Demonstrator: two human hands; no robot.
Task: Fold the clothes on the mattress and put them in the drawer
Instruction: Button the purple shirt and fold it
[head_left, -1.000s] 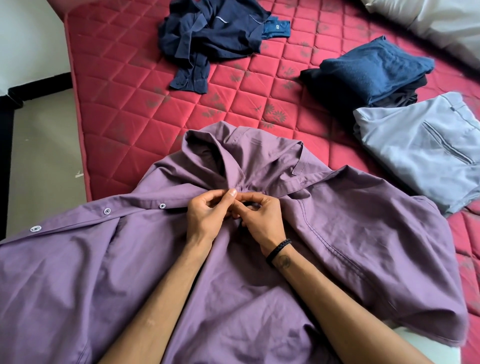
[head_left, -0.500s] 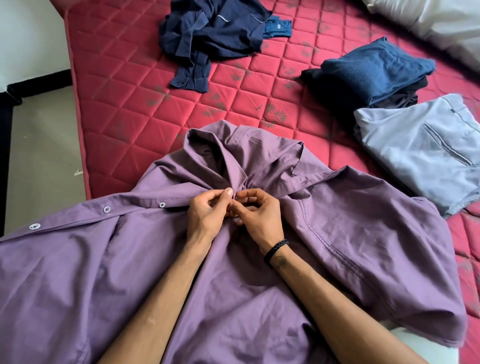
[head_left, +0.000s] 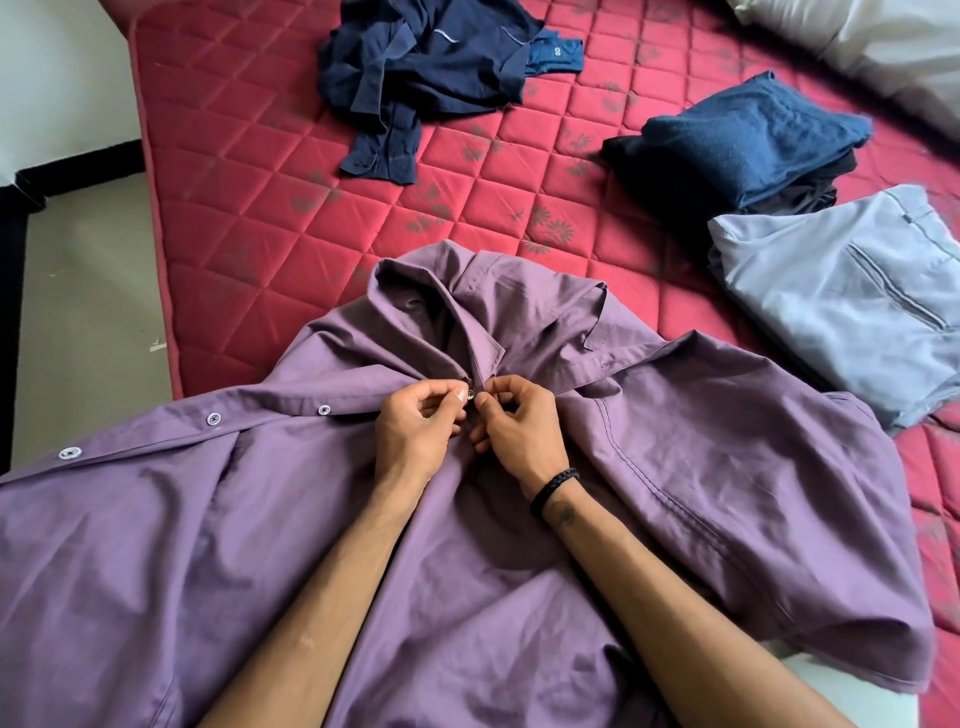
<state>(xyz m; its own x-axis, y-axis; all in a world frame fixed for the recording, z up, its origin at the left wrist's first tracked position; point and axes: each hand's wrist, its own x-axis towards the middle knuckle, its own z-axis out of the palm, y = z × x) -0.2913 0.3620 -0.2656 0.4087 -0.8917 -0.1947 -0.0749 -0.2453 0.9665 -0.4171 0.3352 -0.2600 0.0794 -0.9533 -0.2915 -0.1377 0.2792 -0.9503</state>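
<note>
A purple button-up shirt (head_left: 701, 483) lies spread over the near part of the red quilted mattress (head_left: 291, 223), collar away from me. My left hand (head_left: 415, 431) and my right hand (head_left: 519, 431) meet just below the collar, each pinching the shirt's front edge around a small button between their fingertips. Three more white buttons run along the placket to the left. A crumpled navy shirt (head_left: 431, 67) lies at the far middle of the mattress.
A folded dark blue garment (head_left: 748, 140) sits on a dark one at the right, with folded light grey trousers (head_left: 841, 291) nearer me. A white pillow (head_left: 893, 47) lies at the far right. The grey floor (head_left: 88, 322) runs along the mattress's left edge.
My hands have stayed at the collar; the fingertips have parted slightly and the button between them now shows. The shirt lies as before.
</note>
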